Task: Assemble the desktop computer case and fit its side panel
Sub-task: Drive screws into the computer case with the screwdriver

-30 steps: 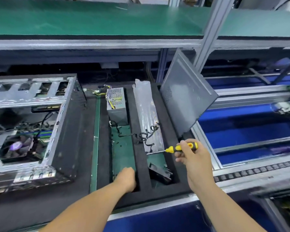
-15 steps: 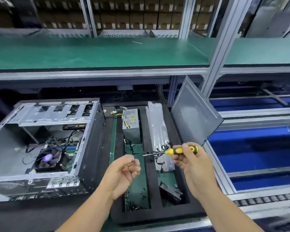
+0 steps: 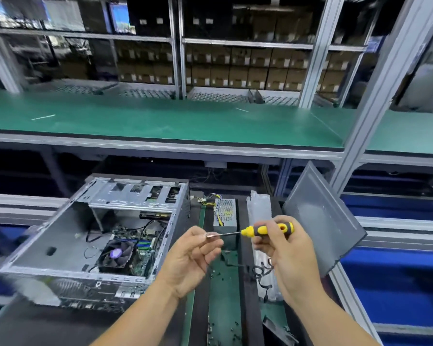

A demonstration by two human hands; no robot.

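Note:
The open computer case (image 3: 60, 236) lies on its side at the left, showing the motherboard and a CPU fan (image 3: 115, 253). The grey side panel (image 3: 323, 218) leans upright against a frame post at the right. My right hand (image 3: 285, 248) grips a yellow-and-black screwdriver (image 3: 268, 229) by the handle, shaft pointing left. My left hand (image 3: 193, 258) pinches the shaft's tip between thumb and fingers; whether a screw sits there is too small to tell. Both hands hover above the foam tray, right of the case.
A black foam tray (image 3: 245, 283) holds a power supply (image 3: 225, 213) with coloured wires, a clear plastic bag (image 3: 260, 216), black cables and small screws on a green mat (image 3: 223, 295). A green shelf (image 3: 160, 121) spans overhead. Blue conveyor lanes (image 3: 398, 278) run at the right.
My left hand rose out of the tray slot and came up to the screwdriver tip. My right hand lifted the screwdriver. My view tilted upward.

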